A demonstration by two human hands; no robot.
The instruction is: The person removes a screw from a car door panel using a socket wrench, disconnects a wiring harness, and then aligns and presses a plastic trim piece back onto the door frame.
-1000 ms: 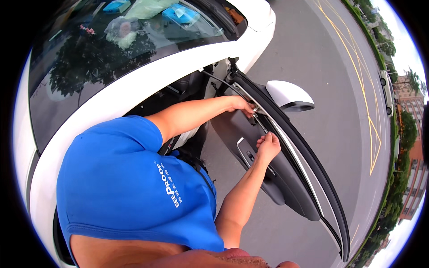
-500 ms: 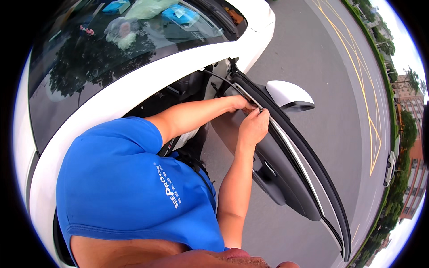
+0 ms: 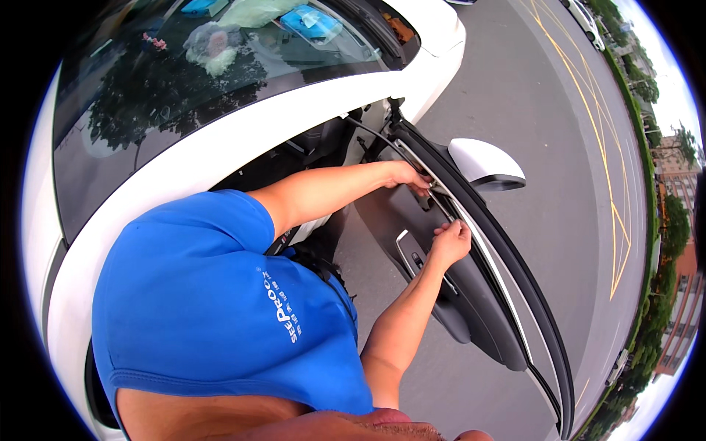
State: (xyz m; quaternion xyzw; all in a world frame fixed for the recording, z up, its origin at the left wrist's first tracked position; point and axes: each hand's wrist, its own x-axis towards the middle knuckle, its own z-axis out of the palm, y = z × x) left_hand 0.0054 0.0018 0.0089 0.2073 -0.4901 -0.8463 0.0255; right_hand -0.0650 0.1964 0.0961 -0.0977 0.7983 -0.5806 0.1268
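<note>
An opened white car door with a grey inner panel (image 3: 485,327) stands in front of me. My left hand (image 3: 409,177) is at the panel's upper edge near the mirror end, fingers bent and close together on the edge trim. What is between them is too small to name. Farther back along the same edge, my right hand (image 3: 453,240) is closed in a pinch beside the dark window-sill strip (image 3: 482,259). Whatever it pinches is hidden by the fingers. Below the right hand, the inner door handle (image 3: 409,250) with its bright surround shows on the panel.
The white side mirror (image 3: 482,162) sticks out beyond the door. To the left are the car's white roof pillar (image 3: 243,132) and the windshield (image 3: 184,95), with blue packs and plastic behind the glass. Grey pavement (image 3: 537,147) with yellow lines lies beyond the door.
My right hand has moved away from the left, back along the door edge, uncovering the handle surround. The left hand stays near the same spot. The view has shifted slightly.
</note>
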